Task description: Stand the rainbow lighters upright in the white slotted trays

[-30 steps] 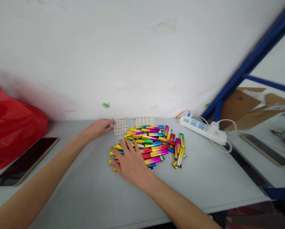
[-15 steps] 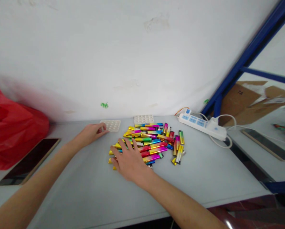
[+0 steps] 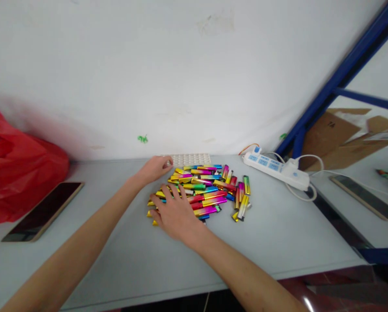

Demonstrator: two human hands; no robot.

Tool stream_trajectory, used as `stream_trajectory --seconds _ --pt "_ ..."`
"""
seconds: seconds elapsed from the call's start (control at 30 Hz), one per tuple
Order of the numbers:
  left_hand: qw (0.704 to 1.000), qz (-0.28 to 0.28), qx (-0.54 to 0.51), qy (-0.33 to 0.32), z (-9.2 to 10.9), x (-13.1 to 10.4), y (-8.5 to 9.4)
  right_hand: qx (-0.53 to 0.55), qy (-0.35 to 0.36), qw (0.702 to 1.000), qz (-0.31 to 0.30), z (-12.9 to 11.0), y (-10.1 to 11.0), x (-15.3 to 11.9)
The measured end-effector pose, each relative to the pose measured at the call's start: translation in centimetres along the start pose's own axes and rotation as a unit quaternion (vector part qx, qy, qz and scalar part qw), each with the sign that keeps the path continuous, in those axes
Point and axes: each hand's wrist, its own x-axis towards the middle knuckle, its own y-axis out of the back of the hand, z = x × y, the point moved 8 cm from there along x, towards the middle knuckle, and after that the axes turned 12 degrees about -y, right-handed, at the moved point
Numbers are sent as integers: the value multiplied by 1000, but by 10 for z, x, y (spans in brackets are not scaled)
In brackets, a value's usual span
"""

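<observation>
At the back of the smooth grey desk (image 3: pixel 125 268), a pale, flat, gridded panel (image 3: pixel 194 160) is lying along the foot of the white wall, its long axis running left to right; cannot tell whether one piece or two. The bare left hand (image 3: pixel 153 170) is occupying its left end and is lying nearer to it than the other hand, the panel extending rightward from the fingers. Left fingers are forming a loose curl, thumb and forefinger close together; cannot tell whether they are pinching the panel's edge. The bare right hand (image 3: pixel 177 214) is resting palm down, fingers spread, over the near left part of a heap of slim, glossy, metallic multicoloured sticks (image 3: pixel 213 200). The heap is lying just in front of the panel, most sticks pointing roughly left to right, several at its right end lying nearer front to back.
</observation>
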Motion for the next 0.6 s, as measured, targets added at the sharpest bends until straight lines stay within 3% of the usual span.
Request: stream_trajectory --seconds 0.17,0.37,0.6 --pt "1000 12 6 -28 15 16 5 -1 -1 1000 -2 0 -1 -1" --pt "996 -23 10 -88 38 49 -14 -14 -2 1000 -1 0 -1 -1" --pt "993 -43 33 -103 38 55 -21 -20 1 1000 -4 2 -4 1"
